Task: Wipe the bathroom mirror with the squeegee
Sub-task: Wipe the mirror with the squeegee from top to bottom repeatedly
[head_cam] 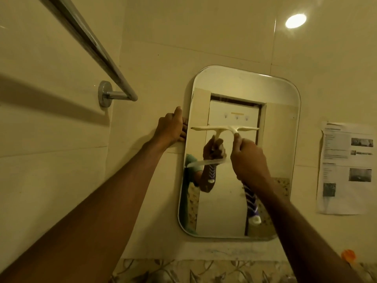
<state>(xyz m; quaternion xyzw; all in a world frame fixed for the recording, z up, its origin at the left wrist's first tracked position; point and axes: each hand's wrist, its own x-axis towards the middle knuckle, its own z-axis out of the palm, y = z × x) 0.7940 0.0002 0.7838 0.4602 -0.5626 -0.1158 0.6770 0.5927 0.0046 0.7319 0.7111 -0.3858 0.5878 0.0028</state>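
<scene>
A person's right hand (251, 158) is wrapped round the handle of a white squeegee (242, 129), thumb up against the neck, with the crossbar lying level against the upper half of the bathroom mirror (279, 139). The left hand (170, 127) curls over the mirror's left rim, apparently to steady it. The tool looks light, stiff plastic with a patterned grip, best held where it is now, low on the neck, so that pressure spreads evenly along the blade. The glass is hard, slick and breakable, and by the look of it wants firm but not heavy pressure. The rubber edge is lost against its own reflection, the right fingers are hidden behind the back of the hand, and whether the glass is wet cannot be told. A chrome towel bar (87, 43) crosses the tiled wall (183, 37) to the left. To the right hangs a paper notice (346, 168), its print unreadable, and below it a blurred orange object (349, 255).
</scene>
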